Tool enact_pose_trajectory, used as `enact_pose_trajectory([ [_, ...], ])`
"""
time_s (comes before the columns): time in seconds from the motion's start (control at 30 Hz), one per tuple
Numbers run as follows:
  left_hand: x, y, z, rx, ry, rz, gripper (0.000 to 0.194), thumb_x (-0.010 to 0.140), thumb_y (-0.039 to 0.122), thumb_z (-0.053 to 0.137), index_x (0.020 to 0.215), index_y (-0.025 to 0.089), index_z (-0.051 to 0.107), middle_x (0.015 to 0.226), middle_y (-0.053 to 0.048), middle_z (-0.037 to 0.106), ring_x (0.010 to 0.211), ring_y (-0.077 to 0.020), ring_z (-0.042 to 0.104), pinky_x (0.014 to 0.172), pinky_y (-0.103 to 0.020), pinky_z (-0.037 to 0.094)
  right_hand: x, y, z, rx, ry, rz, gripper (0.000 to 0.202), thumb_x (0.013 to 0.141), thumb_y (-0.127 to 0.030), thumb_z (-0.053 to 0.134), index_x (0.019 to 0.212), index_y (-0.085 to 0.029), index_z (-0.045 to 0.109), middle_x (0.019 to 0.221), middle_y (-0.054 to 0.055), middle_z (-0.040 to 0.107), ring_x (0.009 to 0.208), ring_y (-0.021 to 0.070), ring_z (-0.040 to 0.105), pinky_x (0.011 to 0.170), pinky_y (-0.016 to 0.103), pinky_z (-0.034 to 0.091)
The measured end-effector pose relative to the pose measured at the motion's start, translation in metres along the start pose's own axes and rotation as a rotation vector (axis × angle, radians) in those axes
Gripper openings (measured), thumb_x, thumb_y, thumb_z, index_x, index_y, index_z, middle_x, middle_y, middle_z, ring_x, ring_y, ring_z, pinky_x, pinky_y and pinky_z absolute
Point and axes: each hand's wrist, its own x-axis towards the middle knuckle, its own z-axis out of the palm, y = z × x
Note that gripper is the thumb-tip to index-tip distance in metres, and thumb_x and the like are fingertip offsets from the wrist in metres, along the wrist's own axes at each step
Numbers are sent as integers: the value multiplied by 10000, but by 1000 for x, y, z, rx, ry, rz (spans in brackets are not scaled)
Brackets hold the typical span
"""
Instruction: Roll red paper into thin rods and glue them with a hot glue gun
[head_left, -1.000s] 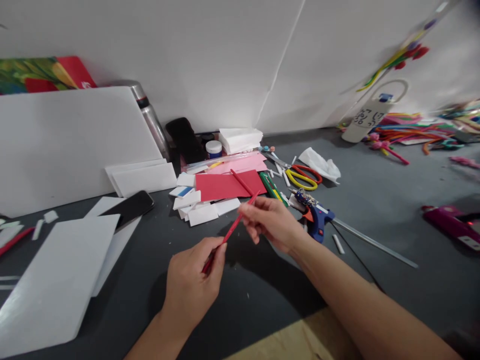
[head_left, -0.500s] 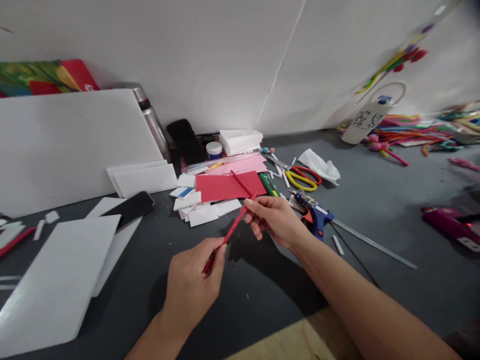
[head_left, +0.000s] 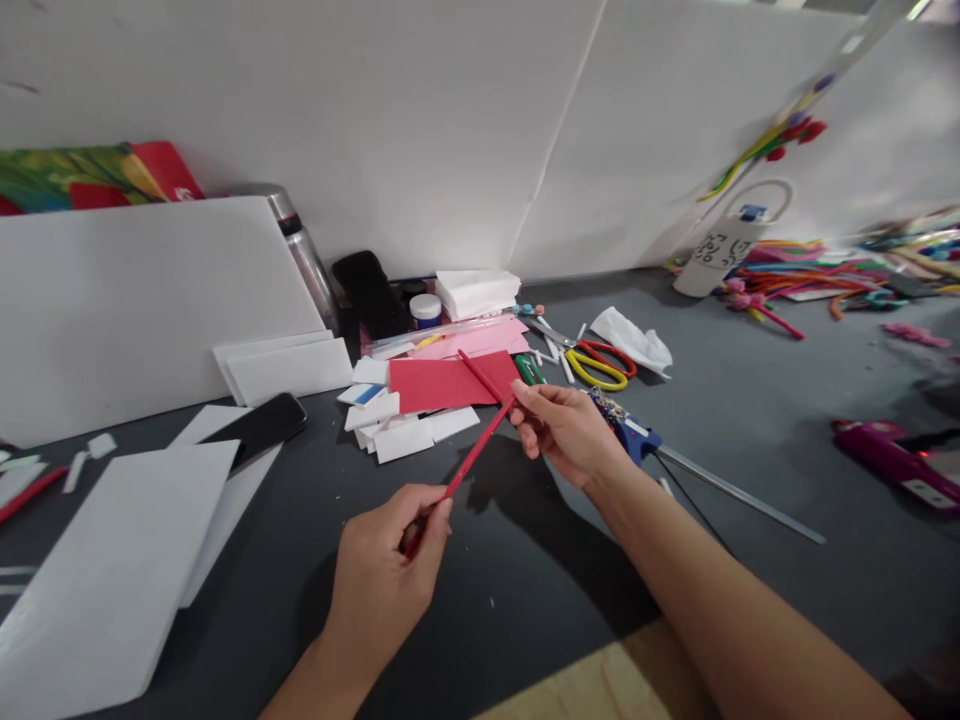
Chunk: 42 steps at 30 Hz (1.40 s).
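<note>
A thin red stick [head_left: 480, 447] slants between my two hands above the dark table. My left hand [head_left: 390, 560] is closed around its lower end. At the upper end, the thumb and fingertips of my right hand [head_left: 559, 425] pinch the tip. Beyond them lies a sheet of red paper [head_left: 424, 385] with another thin red piece [head_left: 478, 374] resting across it. Small white cards [head_left: 405, 438] are spread at the near edge of the red paper, and pink paper [head_left: 480, 338] is behind it.
Scissors [head_left: 600, 365] and a blue glue gun [head_left: 637, 438] are right of centre. A purple glue gun [head_left: 892, 455] lies far right, near a white bottle [head_left: 720, 255]. White boards [head_left: 124, 570] and a black phone [head_left: 262, 428] are at left.
My right hand has shifted slightly right, to the very tip of the red stick, so more of the stick shows between my hands. The view has tilted a little.
</note>
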Motion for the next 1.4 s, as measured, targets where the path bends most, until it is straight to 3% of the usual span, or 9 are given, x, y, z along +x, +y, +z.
enact_pose_trajectory([
  [0.17, 3, 3, 1, -107, -12, -85, 107, 903, 260, 585, 901, 201, 674, 649, 26, 663, 512, -104, 553, 509, -212, 418, -12, 10, 19, -58, -228, 135, 325, 703, -399, 839, 753, -134, 659, 617, -16, 649, 385, 77, 558, 363, 185, 485],
  [0.43, 4, 5, 0, -171, -24, -125, 134, 906, 280, 580, 862, 196, 674, 639, 23, 671, 549, -115, 600, 509, -209, 435, -3, 1, 4, -8, -71, 31, 363, 774, -475, 769, 713, -135, 658, 595, -7, 643, 391, 51, 522, 374, 158, 449],
  [0.6, 3, 2, 2, -162, -50, -137, 124, 908, 283, 587, 878, 202, 677, 655, 26, 672, 557, -113, 602, 526, -215, 437, -7, 6, 12, -67, -202, 147, 354, 671, -422, 856, 749, -136, 664, 595, -24, 637, 379, 66, 525, 355, 186, 436],
  [0.87, 2, 2, 2, -129, -23, -100, 119, 905, 277, 590, 881, 201, 678, 649, 26, 669, 525, -105, 566, 500, -213, 421, 4, -11, -12, 74, 91, -42, 309, 722, -419, 830, 695, -179, 639, 576, -29, 609, 386, 53, 435, 331, 186, 359],
  [0.93, 2, 2, 2, -119, 7, -94, 121, 907, 277, 587, 888, 197, 676, 649, 23, 672, 533, -110, 580, 506, -213, 430, 0, -8, -5, 40, 1, 27, 327, 734, -460, 810, 751, -171, 658, 635, -15, 640, 395, 54, 465, 340, 187, 392],
  [1.03, 4, 2, 1, -79, 48, -73, 116, 905, 271, 590, 920, 197, 677, 661, 18, 682, 535, -112, 588, 514, -212, 435, -13, 3, 16, -85, -339, 214, 341, 705, -428, 830, 776, -141, 661, 650, -10, 652, 427, 72, 540, 392, 199, 472],
  [1.1, 4, 1, 2, -25, 61, -33, 114, 904, 261, 588, 927, 199, 681, 655, 21, 678, 513, -106, 566, 509, -211, 424, -21, 11, 30, -128, -451, 270, 331, 660, -371, 863, 781, -135, 665, 570, -41, 613, 432, 77, 549, 409, 193, 492],
  [1.23, 4, 2, 2, 53, 43, 47, 107, 908, 234, 580, 903, 209, 684, 647, 33, 668, 492, -90, 538, 514, -204, 409, -27, 20, 42, -96, -386, 269, 352, 660, -412, 851, 744, -121, 671, 551, -26, 629, 412, 77, 558, 382, 176, 482],
  [1.4, 4, 2, 2, 107, 41, 107, 119, 905, 219, 579, 949, 198, 688, 700, 13, 704, 550, -102, 604, 560, -202, 438, -21, 18, 35, -45, -289, 225, 346, 695, -418, 829, 700, -121, 653, 580, -10, 652, 372, 73, 555, 344, 170, 468],
])
